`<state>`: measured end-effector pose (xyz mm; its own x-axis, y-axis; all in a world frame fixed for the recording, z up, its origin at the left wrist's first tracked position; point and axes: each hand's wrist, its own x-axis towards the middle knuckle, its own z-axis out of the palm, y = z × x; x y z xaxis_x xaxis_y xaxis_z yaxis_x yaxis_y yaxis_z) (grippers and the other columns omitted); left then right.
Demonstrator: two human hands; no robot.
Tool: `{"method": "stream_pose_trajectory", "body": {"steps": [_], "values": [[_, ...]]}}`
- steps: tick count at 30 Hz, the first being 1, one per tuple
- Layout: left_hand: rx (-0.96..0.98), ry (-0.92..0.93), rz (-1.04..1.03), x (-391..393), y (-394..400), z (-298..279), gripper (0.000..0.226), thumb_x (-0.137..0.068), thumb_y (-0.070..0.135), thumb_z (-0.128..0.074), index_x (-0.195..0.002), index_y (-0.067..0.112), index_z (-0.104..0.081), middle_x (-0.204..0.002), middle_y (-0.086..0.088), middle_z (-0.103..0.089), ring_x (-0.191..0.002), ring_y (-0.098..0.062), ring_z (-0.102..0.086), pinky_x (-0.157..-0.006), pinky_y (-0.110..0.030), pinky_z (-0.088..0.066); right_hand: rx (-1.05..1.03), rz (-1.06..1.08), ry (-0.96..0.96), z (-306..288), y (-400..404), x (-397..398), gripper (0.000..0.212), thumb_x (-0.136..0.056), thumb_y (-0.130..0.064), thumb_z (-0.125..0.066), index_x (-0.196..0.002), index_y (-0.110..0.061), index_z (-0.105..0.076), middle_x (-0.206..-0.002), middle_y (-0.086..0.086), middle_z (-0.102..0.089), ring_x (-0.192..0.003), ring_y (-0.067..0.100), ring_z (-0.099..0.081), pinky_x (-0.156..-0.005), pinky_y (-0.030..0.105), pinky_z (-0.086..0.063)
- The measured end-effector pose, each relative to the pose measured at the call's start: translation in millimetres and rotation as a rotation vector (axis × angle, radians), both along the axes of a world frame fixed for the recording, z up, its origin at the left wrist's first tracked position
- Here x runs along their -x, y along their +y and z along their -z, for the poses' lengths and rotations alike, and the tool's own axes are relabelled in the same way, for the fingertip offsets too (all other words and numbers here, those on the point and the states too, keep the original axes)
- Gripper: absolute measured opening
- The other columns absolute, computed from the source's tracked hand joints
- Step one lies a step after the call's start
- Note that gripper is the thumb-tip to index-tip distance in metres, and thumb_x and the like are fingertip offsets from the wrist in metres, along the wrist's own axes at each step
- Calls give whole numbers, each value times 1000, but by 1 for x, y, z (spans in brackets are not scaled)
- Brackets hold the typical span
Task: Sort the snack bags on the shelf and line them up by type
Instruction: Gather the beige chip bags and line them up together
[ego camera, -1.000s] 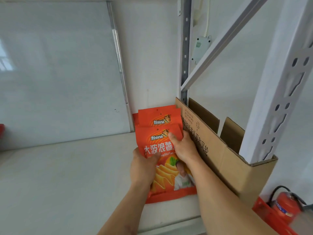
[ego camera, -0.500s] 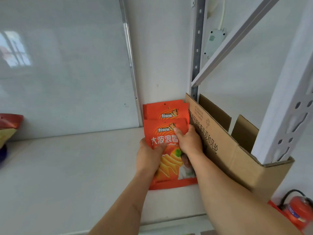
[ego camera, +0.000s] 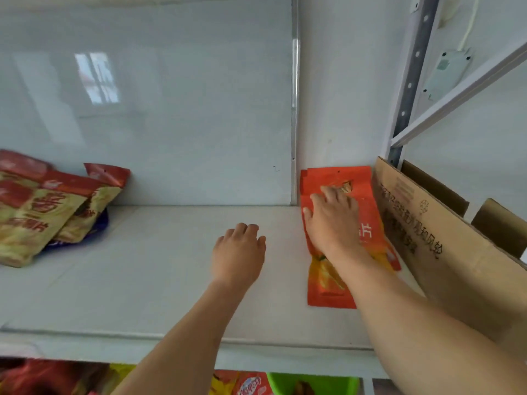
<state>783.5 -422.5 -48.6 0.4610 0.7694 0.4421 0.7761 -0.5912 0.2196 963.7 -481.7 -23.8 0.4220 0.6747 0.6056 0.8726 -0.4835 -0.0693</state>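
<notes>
A stack of orange snack bags [ego camera: 368, 220] lies flat on the white shelf [ego camera: 159, 275], at its right end against the back wall. My right hand [ego camera: 332, 220] rests flat on top of the stack with its fingers spread. Over the bare shelf to the left of the stack, my left hand [ego camera: 241, 252] hovers with loosely curled fingers and holds nothing. At the far left lie red-and-yellow snack bags [ego camera: 42, 212], overlapping and leaning on the back panel, with a dark blue bag [ego camera: 98, 226] under them.
An open cardboard box [ego camera: 445, 240] stands directly right of the orange bags, beside the shelf's white metal upright [ego camera: 410, 78]. More snack bags [ego camera: 248, 384] and something green [ego camera: 313, 384] show on the lower shelf below the front edge.
My left hand has let go of the orange bags and moved left over the bare shelf. My right hand has flattened on the stack. The view swung left, showing the red-and-yellow bags.
</notes>
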Motion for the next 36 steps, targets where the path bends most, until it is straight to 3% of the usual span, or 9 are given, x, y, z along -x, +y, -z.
{"method": "stream_pose_trajectory", "body": {"steps": [3, 6, 15, 21, 25, 30, 36], "values": [[-110, 52, -6, 45, 25, -1, 25, -95, 32, -61, -112, 17, -71, -104, -1, -71, -94, -27, -68, -77, -38, -51, 68, -135, -87, 6, 27, 48, 22, -94, -27, -52, -105, -15, -68, -113, 5, -64, -109, 29, -56, -90, 41, -40], [-195, 92, -48, 94, 49, -2, 14, -80, 27, -78, -89, 16, -75, -82, -1, -71, -71, -28, -69, -61, -36, -52, 109, -203, -63, 12, 54, 101, 21, -96, -25, -49, -106, -18, -67, -111, 1, -65, -107, 26, -57, -89, 39, -40], [-157, 89, -98, 229, 116, -13, 33, -103, 33, -43, -121, 17, -65, -118, -1, -65, -107, -25, -61, -87, -37, -46, 186, -329, 47, 13, 136, 253, 29, -104, -26, -35, -117, -17, -59, -119, 3, -61, -109, 27, -56, -88, 37, -39], [-125, 16, -146, 287, 156, -5, 33, -102, 35, -44, -120, 18, -66, -117, 0, -65, -108, -23, -61, -84, -36, -46, 189, -372, 164, 9, 184, 315, 31, -105, -30, -34, -121, -16, -57, -122, 4, -61, -109, 27, -56, -87, 37, -42], [-59, -57, -215, 309, 184, -8, 31, -101, 36, -45, -118, 19, -65, -116, 0, -65, -107, -24, -61, -79, -36, -46, 168, -413, 329, 8, 221, 342, 33, -105, -33, -35, -122, -15, -56, -120, 4, -61, -107, 25, -58, -82, 36, -48], [44, -164, -317, 331, 226, -13, 43, -100, 38, -48, -137, 18, -52, -136, -5, -54, -126, -29, -49, -96, -41, -45, 74, -489, 619, 4, 274, 366, 26, -103, -34, -39, -101, -14, -57, -100, 3, -63, -92, 24, -59, -73, 35, -47], [80, -187, -485, 353, 276, -13, 70, -97, 50, -49, -153, 14, -29, -154, -9, -38, -144, -30, -30, -116, -45, -27, 23, -496, 956, 5, 338, 385, 36, -102, -40, -43, -121, -11, -54, -114, 6, -65, -106, 28, -62, -74, 31, -42]]}}
